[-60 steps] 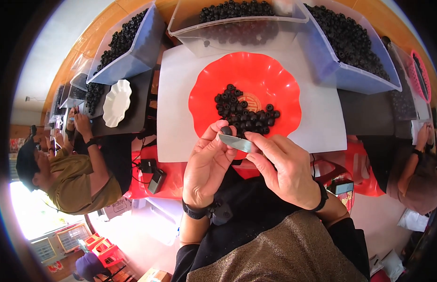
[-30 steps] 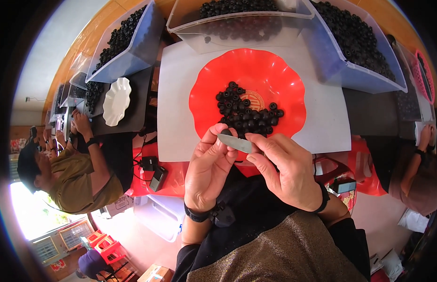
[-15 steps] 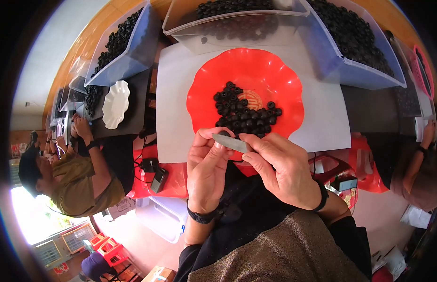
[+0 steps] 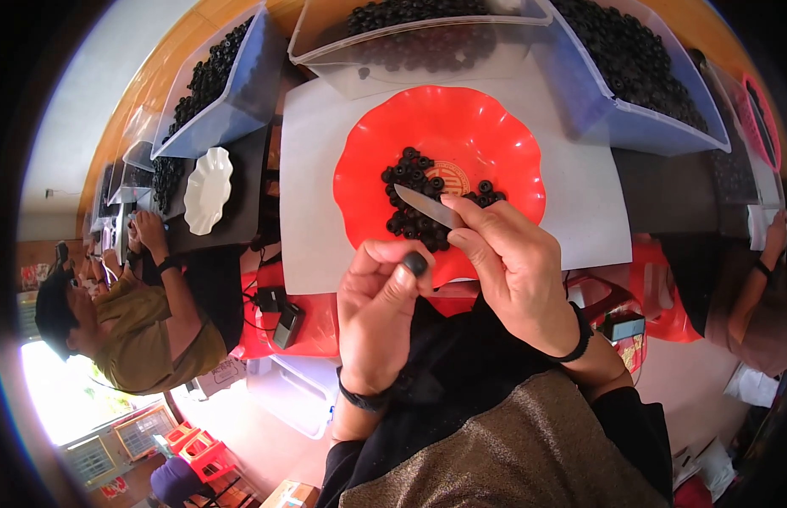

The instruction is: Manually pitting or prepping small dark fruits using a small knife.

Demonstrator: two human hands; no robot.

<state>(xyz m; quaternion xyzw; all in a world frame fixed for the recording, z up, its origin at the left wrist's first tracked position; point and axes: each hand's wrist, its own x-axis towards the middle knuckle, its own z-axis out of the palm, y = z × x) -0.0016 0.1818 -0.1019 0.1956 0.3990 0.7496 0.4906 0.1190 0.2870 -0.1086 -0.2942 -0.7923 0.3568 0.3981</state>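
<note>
Between the thumb and fingers of my left hand [image 4: 378,309] is a small round black bead [image 4: 414,263]. My right hand [image 4: 519,275] is closed round a small knife; its grey blade [image 4: 425,205] points up and left, apart from the held bead. Under the blade, a red wavy-rimmed plate [image 4: 372,140] carries a heap of black beads [image 4: 412,173], some showing holes. My right fingers hide part of the heap. The knife's handle is covered by my right hand.
A white sheet [image 4: 313,186] lies beneath the plate. Beyond stand a clear bin [image 4: 410,72] and blue-tinted bins [image 4: 215,110] [image 4: 656,127] of black beads. A white scalloped dish [image 4: 209,190] lies left, near a seated person [image 4: 148,330]. Another person's arm [image 4: 753,279] shows right.
The knife has moved up and away from the bead, over the heap on the plate. My left hand has lowered slightly and turned, showing the bead's rounded side.
</note>
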